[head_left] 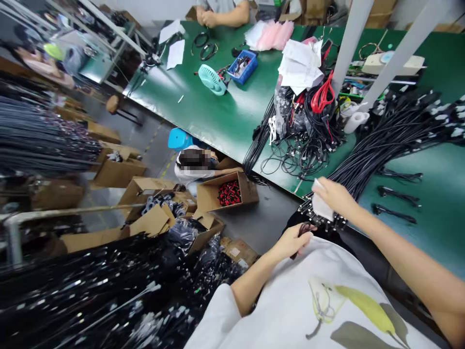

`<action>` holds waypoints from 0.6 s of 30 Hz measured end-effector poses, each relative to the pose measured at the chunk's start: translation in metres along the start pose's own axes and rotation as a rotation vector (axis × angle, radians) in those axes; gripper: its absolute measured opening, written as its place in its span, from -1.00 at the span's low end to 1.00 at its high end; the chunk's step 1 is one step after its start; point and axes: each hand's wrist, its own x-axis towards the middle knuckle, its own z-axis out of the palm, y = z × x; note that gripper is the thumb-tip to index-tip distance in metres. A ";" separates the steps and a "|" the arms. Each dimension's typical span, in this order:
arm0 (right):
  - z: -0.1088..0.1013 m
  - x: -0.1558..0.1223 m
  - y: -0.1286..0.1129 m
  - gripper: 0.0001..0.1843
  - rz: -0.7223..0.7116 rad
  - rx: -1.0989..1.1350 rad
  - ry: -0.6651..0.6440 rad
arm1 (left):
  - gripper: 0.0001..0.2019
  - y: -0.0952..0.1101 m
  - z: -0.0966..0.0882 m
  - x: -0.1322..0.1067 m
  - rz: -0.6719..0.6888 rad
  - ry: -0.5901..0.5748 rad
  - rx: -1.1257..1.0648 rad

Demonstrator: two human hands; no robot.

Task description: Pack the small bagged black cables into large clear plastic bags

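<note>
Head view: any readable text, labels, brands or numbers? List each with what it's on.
No text can be read.
Print on the paper stacks on the green table: too blurred.
Label on the cardboard box: too small.
Print on the shirt: a picture only, no words.
On the white piece in the right hand: no print visible.
</note>
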 end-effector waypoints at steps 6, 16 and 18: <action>0.014 0.084 -0.011 -0.56 -0.130 0.072 0.410 | -0.47 -0.029 -0.039 0.011 -0.071 0.184 -0.544; 0.049 -0.127 0.237 -0.18 0.607 -0.454 0.259 | -0.45 -0.034 -0.060 0.066 -0.311 -0.083 -0.386; 0.047 -0.127 0.266 -0.14 0.568 -0.460 0.137 | -0.41 -0.029 -0.054 0.073 -0.328 -0.086 -0.335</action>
